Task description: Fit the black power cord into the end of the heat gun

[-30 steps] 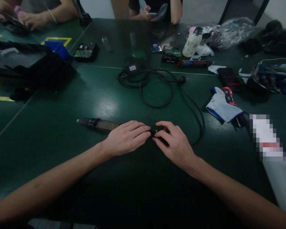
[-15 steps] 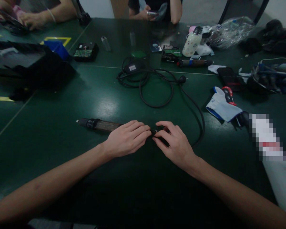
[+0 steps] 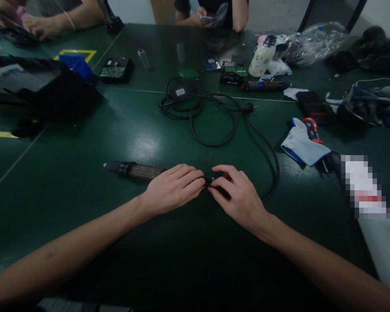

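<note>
An electric screwdriver [image 3: 144, 170] lies on the dark green table, its black nose and bit pointing left. Over its rear half my left hand [image 3: 177, 187] is wrapped, hiding that part of the body. At the tool's back end my right hand [image 3: 238, 195] has thumb and fingers bent around the black cable end, where a small shiny metal bit shows; the exact grip is partly hidden. From under the right hand the black cable [image 3: 277, 164] curves up to a loose coil with a power adapter [image 3: 183, 91] and a plug [image 3: 248, 108].
Behind the coil stand circuit-board units [image 3: 116, 70], a patterned bottle [image 3: 261, 58] and a second screwdriver [image 3: 268, 85]. To the right lie a white-and-blue cloth piece [image 3: 303, 143] and a basket of dark items [image 3: 373, 104]. A black bin [image 3: 29, 86] sits left; two people are across the table.
Both hands stay almost where they were. The left fingertips have shifted very slightly left, and a little more of the black cable end shows between the hands.
</note>
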`<state>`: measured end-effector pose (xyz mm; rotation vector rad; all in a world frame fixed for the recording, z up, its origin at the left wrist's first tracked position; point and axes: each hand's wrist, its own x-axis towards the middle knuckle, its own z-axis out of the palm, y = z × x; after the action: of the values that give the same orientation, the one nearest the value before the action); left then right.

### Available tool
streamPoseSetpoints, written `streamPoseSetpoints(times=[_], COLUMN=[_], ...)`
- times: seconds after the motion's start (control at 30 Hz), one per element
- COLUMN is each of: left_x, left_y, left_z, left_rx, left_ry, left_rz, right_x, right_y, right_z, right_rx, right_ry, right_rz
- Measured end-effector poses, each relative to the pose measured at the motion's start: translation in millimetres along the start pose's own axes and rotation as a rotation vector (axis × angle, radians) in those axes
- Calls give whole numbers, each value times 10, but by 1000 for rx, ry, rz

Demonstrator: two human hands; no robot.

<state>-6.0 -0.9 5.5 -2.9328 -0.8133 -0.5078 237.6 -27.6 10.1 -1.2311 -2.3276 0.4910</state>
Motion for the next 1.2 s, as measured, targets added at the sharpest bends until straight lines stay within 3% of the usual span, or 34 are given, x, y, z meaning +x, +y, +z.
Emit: streamPoseSetpoints(times=[0.53,0.7,1.2], left_x=[-5,-5,1], left_y=[6,1,11], left_z=[-15,-3,-7], left_rx=[23,-1,-12], left_ry=[-12,19,-14], left_rz=[48,-7,11], right_x=[1,-2,8], right_y=[10,7,11], right_z=[-1,2,-7], right_rx=[-2,0,-2], right_ry=[-8,-2,-5], right_rz=[-4,1,-12])
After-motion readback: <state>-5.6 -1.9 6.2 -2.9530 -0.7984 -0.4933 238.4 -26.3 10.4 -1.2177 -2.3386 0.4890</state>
